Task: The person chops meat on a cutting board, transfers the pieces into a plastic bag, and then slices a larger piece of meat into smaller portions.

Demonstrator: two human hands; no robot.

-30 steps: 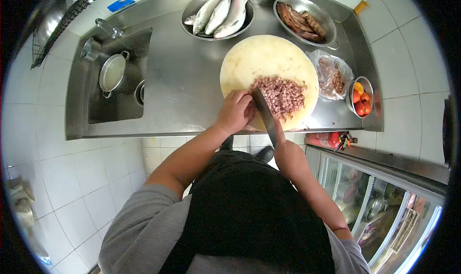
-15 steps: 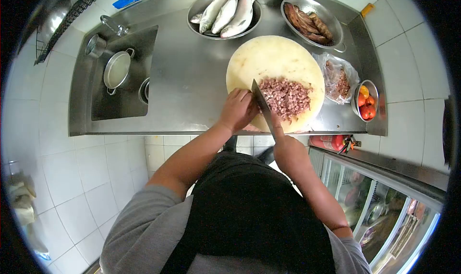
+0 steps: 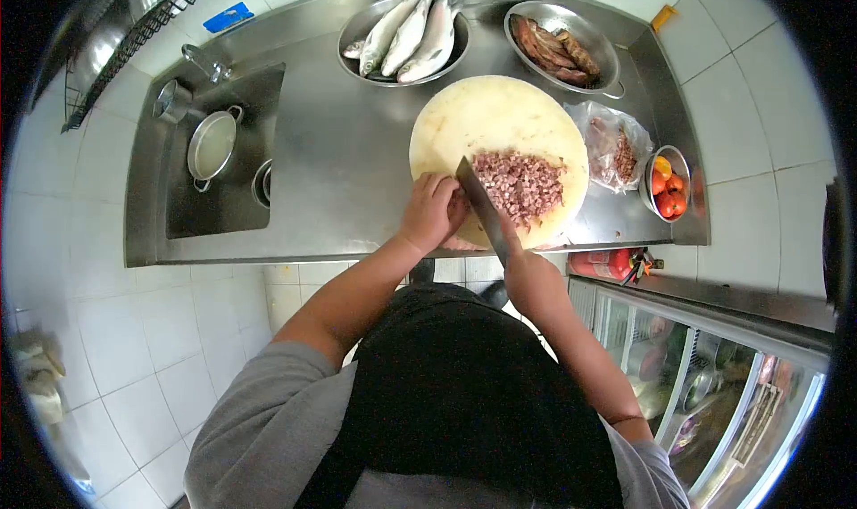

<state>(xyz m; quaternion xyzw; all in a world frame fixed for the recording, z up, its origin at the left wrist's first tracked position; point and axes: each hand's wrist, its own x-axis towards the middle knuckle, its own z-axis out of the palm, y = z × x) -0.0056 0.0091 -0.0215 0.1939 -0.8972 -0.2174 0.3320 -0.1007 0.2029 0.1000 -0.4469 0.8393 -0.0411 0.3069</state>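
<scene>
My right hand (image 3: pixel 536 284) is wrapped round the handle of a kitchen knife (image 3: pixel 482 204), its index finger stretched along the blade. The blade stands on a round, cream-coloured chopping board (image 3: pixel 464 116), pointing away from me and slightly left. To the blade's right lies a pile of diced pinkish-brown meat (image 3: pixel 522 186). Close on the blade's left side, my left hand (image 3: pixel 435 210) rests on the board's near left edge with its fingers curled. Whatever those fingers hold is hidden beneath them.
Behind the board stand a bowl (image 3: pixel 350 61) of whole fish and a colander (image 3: pixel 609 52) of dark meat pieces. On the right are a plastic bag (image 3: pixel 596 121) with chopped meat and a bowl (image 3: pixel 650 207) of tomatoes. A sink (image 3: pixel 187 225) with pots is at left.
The view has shifted slightly, so the counter appears a little lower and further left. My hands and the knife keep nearly the same places on the board.
</scene>
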